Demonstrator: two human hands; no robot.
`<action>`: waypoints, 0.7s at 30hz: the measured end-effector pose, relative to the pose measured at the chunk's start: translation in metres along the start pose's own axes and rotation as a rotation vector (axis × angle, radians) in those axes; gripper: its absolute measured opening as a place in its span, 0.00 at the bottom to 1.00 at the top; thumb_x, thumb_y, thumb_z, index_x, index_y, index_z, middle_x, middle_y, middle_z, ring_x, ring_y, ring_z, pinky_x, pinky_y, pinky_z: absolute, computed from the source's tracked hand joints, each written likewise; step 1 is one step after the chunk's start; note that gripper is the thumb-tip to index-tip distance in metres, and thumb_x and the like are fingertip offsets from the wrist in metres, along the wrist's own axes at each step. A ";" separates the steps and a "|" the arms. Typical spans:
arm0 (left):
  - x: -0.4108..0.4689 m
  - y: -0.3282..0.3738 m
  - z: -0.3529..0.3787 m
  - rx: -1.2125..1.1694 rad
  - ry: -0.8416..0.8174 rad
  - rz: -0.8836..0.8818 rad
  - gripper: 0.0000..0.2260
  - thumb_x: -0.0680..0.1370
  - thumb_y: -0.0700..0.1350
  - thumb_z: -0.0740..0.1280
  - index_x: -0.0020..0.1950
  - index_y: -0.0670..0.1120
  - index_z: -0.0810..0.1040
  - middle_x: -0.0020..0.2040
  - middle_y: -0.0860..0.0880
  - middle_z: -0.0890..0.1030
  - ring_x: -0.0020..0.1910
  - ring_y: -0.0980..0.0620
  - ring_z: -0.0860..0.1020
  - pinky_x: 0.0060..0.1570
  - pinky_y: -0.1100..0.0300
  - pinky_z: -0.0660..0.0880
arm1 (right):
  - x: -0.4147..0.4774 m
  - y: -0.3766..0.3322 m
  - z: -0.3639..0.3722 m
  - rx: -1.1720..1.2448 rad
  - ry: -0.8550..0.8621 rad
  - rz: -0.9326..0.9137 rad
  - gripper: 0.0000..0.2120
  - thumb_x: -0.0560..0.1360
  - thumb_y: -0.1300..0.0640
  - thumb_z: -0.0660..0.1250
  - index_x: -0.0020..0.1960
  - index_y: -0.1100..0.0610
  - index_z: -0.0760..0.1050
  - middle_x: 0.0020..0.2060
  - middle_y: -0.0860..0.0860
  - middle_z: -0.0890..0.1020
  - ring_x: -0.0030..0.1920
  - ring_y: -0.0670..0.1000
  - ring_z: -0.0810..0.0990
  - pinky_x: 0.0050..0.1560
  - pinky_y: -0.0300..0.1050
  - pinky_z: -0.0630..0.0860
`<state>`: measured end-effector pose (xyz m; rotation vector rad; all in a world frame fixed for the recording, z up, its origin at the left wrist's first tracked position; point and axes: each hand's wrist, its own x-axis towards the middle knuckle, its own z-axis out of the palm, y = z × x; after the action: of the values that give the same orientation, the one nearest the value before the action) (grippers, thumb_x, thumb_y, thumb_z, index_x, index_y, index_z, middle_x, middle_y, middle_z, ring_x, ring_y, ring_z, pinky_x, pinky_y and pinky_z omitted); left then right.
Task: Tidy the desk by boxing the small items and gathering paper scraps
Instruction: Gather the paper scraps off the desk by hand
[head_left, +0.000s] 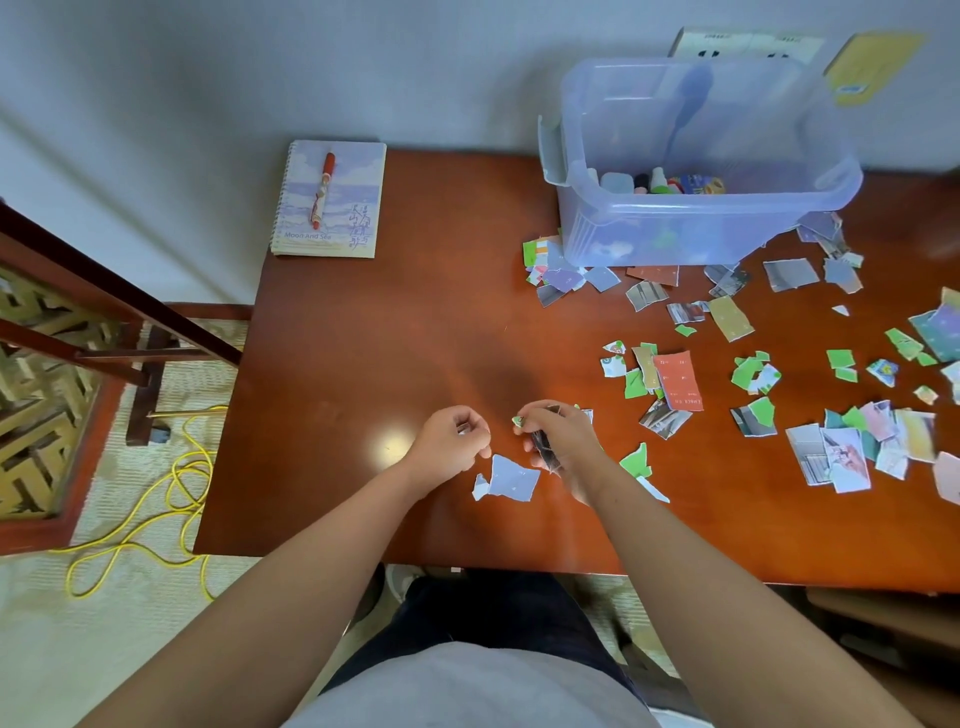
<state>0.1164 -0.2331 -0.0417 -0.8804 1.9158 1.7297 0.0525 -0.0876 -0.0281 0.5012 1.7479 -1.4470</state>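
Torn paper scraps (675, 382) in green, grey, red and lilac lie scattered over the right half of the brown desk (363, 364). My right hand (558, 441) is closed around a small stack of scraps near the front edge. My left hand (452, 439) hovers just beside it with curled fingers, and something small seems pinched in them. A lilac scrap (511, 477) lies flat between and below both hands, with a green scrap (636, 460) to the right of my right wrist. The clear plastic box (701, 218) at the back right holds several small items.
A spiral notebook (330, 200) with a red pen (323, 189) on it lies at the desk's back left corner. A dark wooden chair (78, 312) stands left of the desk, and a yellow cable (156, 519) coils on the floor. Books lean on the wall behind the box.
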 end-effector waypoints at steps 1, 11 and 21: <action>0.000 0.001 0.000 -0.023 -0.010 -0.014 0.09 0.75 0.34 0.59 0.37 0.43 0.73 0.32 0.45 0.77 0.22 0.55 0.64 0.22 0.67 0.61 | -0.001 0.001 -0.001 0.039 -0.012 0.027 0.09 0.72 0.68 0.60 0.42 0.59 0.77 0.35 0.56 0.77 0.31 0.50 0.74 0.30 0.39 0.72; -0.002 0.000 -0.002 -0.027 -0.043 -0.110 0.10 0.75 0.41 0.58 0.32 0.46 0.66 0.30 0.49 0.65 0.24 0.54 0.58 0.25 0.62 0.54 | -0.004 0.007 -0.003 -0.094 -0.146 0.072 0.08 0.73 0.60 0.68 0.36 0.56 0.72 0.28 0.51 0.70 0.26 0.47 0.63 0.27 0.39 0.58; -0.017 -0.018 -0.002 0.659 0.072 0.123 0.06 0.75 0.55 0.65 0.46 0.53 0.76 0.32 0.58 0.73 0.31 0.60 0.71 0.32 0.62 0.63 | -0.008 0.028 -0.005 -1.080 -0.034 -0.242 0.21 0.66 0.45 0.75 0.53 0.47 0.70 0.39 0.43 0.75 0.39 0.46 0.77 0.38 0.41 0.72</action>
<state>0.1408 -0.2323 -0.0432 -0.5821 2.4038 1.0010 0.0765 -0.0742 -0.0393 -0.3164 2.2835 -0.4608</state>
